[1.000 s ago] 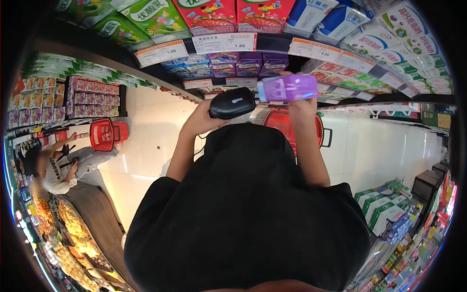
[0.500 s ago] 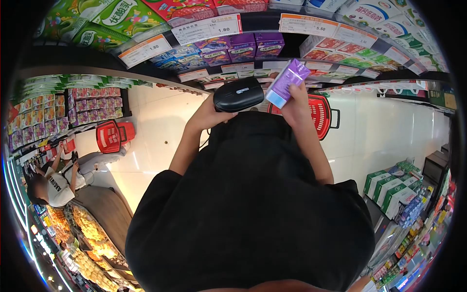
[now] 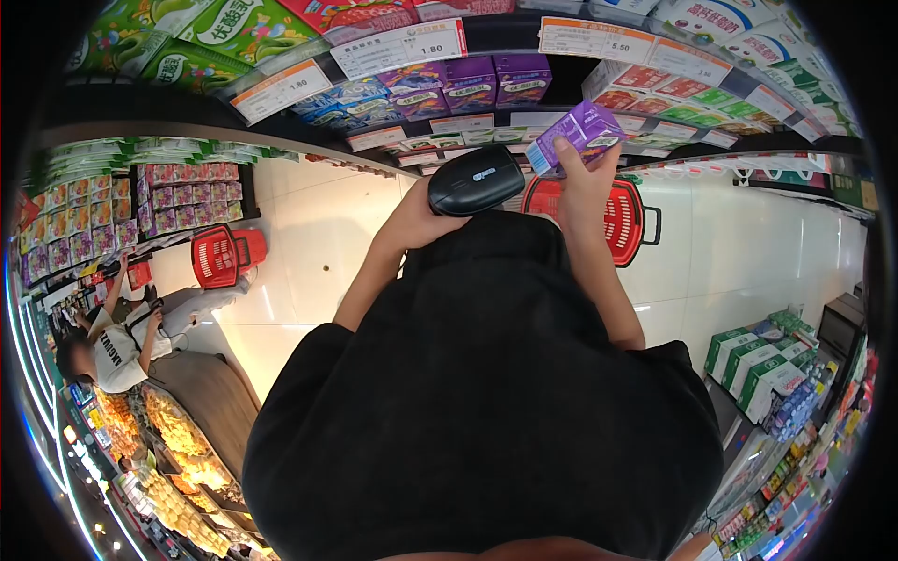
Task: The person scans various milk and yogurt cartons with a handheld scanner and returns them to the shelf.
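Note:
My left hand (image 3: 412, 217) is closed around a black handheld barcode scanner (image 3: 477, 179), whose rounded top faces up at me. Between the thumb and fingers of my right hand (image 3: 585, 187) is a purple drink carton (image 3: 582, 136), tilted, with a pale blue strip at its left end. The carton is held to the right of the scanner, apart from it, just in front of the shelves. Similar purple cartons (image 3: 496, 84) stand in a row on the shelf ahead. Part of the scanner's grip is hidden by my hand.
Shelf price tags (image 3: 400, 50) line the edges ahead. A red shopping basket (image 3: 622, 224) sits on the floor below my right hand, and another red basket (image 3: 215, 257) is at left. A person (image 3: 117, 351) stands at far left. Stacked green-and-white boxes (image 3: 748, 360) are at right.
The carton has moved up and right, away from the scanner, and has turned to lie more level. The scanner has shifted slightly right. The person at left has changed arm position.

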